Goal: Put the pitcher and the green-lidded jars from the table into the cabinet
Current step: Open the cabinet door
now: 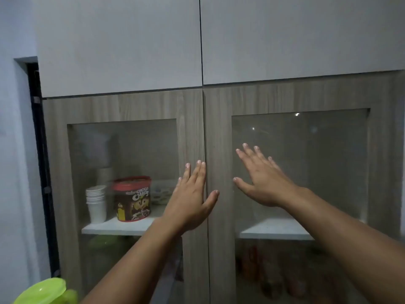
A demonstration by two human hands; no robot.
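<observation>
Wood cabinet doors look shut, both flat, empty hands, left hand and right hand, press them, so maybe finished.

Both bare forearms reach up and forward from the lower edge of view. The left hand is flat, fingers straight and close together, thumb splayed to the right. The right hand is raised higher, palm forward, fingers spread and angled up-left, holding nothing.

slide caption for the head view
Both open hands, left and right, reach toward closed glass-fronted cabinet doors.
</observation>
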